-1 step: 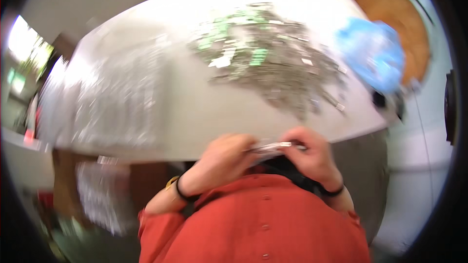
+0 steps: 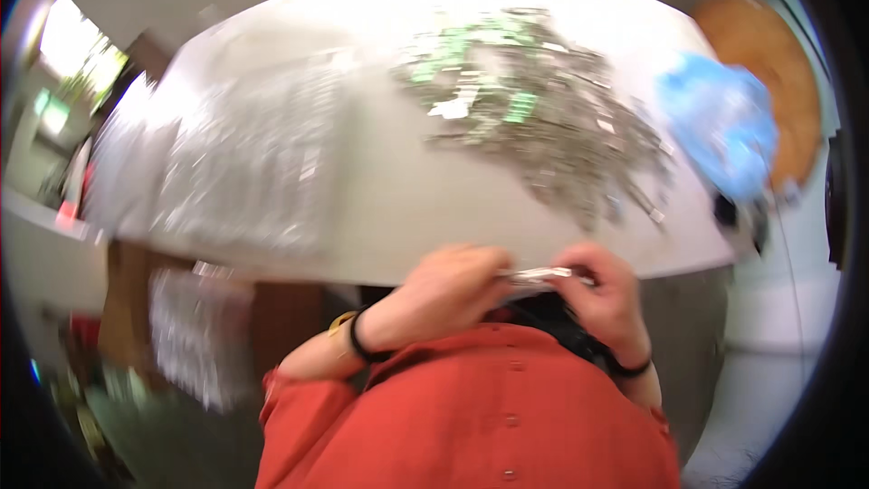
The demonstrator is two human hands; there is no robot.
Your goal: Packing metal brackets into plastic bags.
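Shift since earlier frame: worktop and its contents sit farther right in view; both hands also sit farther right, the thin shiny piece between them as before.
Left hand: fingers curled on the left end of the shiny piece; fingertips blurred, exact grip hard to read.
Right hand: thumb and fingers pinching the right end; a dark tip shows by the fingers, its nature unclear.
Shiny piece: held level in front of the red shirt, at the near edge of the worktop; both ends partly covered by fingers, surface detail lost to blur.
Loose pile: many small metallic-looking pieces, some green or white, heaped on the right half of the worktop; single outlines mostly smeared.
Clear packs: transparent plastic packaging, worktop left; contents and count cannot be made out.
Blue bag: crumpled translucent plastic at the worktop's right edge, hiding part of a round brown item; contents indistinct.
Below worktop, left: further clear plastic before a brown box-like form, its upper part cut off by the worktop edge.
Forearms: dark band on the left wrist; right forearm partly hidden by shirt.
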